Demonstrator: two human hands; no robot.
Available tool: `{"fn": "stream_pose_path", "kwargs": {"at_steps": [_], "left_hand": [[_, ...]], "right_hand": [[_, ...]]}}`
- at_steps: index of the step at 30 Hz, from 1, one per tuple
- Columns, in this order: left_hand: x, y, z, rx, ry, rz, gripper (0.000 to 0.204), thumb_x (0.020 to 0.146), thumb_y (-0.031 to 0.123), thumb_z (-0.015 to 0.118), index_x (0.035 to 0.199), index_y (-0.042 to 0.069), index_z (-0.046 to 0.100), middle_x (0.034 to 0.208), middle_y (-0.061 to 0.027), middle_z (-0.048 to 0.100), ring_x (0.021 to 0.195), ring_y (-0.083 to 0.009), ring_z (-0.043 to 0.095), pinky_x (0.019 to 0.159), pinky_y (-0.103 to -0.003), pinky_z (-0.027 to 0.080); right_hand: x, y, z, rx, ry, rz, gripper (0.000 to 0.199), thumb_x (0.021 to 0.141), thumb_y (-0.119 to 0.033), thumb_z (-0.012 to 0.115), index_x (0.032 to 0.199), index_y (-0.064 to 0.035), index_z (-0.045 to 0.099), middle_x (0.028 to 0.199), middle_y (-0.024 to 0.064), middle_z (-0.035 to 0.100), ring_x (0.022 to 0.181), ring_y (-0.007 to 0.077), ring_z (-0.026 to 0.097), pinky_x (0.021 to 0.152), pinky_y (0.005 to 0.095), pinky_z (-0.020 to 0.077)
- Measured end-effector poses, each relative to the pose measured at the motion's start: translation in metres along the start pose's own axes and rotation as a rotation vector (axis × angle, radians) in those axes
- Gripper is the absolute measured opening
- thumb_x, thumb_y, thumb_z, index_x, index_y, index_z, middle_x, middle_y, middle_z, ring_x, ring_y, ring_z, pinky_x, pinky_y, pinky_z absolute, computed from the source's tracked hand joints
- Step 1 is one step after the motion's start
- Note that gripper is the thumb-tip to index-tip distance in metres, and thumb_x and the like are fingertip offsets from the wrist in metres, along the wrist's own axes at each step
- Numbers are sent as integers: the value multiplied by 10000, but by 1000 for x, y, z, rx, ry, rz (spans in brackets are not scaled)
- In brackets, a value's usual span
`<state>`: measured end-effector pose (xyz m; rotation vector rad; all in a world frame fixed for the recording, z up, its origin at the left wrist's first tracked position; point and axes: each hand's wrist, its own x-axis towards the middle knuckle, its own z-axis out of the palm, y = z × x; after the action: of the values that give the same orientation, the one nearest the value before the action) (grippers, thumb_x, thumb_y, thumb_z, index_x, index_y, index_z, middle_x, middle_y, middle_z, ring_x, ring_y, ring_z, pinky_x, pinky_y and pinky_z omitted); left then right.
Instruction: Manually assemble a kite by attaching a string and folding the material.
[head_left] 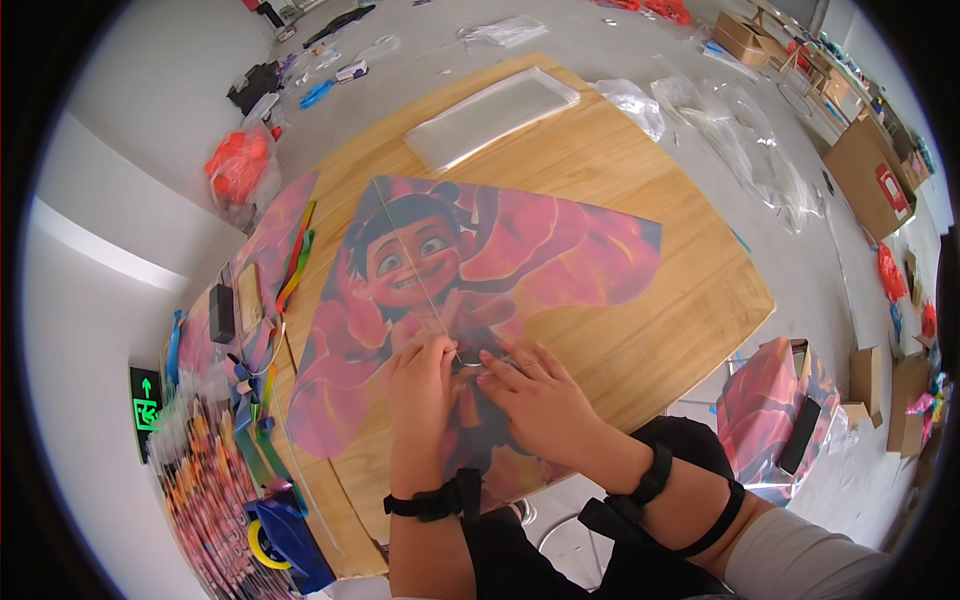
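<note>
Currently catalogued, one head view:

Kite: a pink-and-red kite (pixel 520 250) printed with a cartoon child's face lies flat on the surface, its lower tip toward the person.
Spar: a thin pale rod (pixel 405 240) runs from the kite's upper edge down its middle to the hands.
Left hand: the left hand (pixel 420 375) rests on the kite's lower middle; grip pinched together on the lower end of the rod, beside a small ring-shaped fitting.
Right hand: the right hand (pixel 535 390) lies flat on the kite, touching the left hand's fingertips; grip spread apart, fingers pressing the sail and clamped on nothing.
Wrists: a black strap on each forearm.
Surface: a round wooden surface (pixel 660 300) carries the kite, which covers its middle and near edge.
Clear bags: a flat stack of clear plastic sleeves (pixel 490 115) sits at the far edge, well apart from the kite.
Ribbons: coloured tails (pixel 295 260) lie at the left rim, just beside the kite's left corner.
Reel: a blue and yellow line winder (pixel 280 535) lies at the lower left.
Spare kites: a bundle of folded kites (pixel 205 490) lies further left; another printed kite (pixel 770 400) leans at the right, below the surface's rim.
Cartons: cardboard boxes (pixel 865 175) stand on the floor at the far right.
</note>
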<state>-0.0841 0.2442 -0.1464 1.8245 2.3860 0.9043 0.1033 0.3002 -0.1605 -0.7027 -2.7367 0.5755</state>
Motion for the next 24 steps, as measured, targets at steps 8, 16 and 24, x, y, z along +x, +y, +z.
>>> {"fn": "stream_pose_path", "kwargs": {"at_steps": [8,16,24], "left_hand": [[5,15,-16,-10,-126,2,353,879,7,673,1221,91,648,1066,-105,753,1008,-335,692,857,-416,536],[0,10,-19,28,-173,56,393,849,10,694,1235,64,638,1092,-128,747,1016,-354,683,867,-427,532],[-5,12,-15,49,-230,-37,377,872,108,724,1241,65,655,1102,-132,724,1089,-341,645,922,-439,496]], "right_hand": [[-1,1,3,2,36,12,513,788,-90,651,1300,-79,623,1512,87,501,1460,312,383,1196,541,312],[3,-12,8,60,65,-42,428,776,-106,657,1201,-54,644,1418,67,571,1415,280,446,1165,475,357],[-4,-12,15,57,60,-57,382,780,-135,666,1159,-91,667,1405,18,590,1398,231,471,1162,449,361]]}}
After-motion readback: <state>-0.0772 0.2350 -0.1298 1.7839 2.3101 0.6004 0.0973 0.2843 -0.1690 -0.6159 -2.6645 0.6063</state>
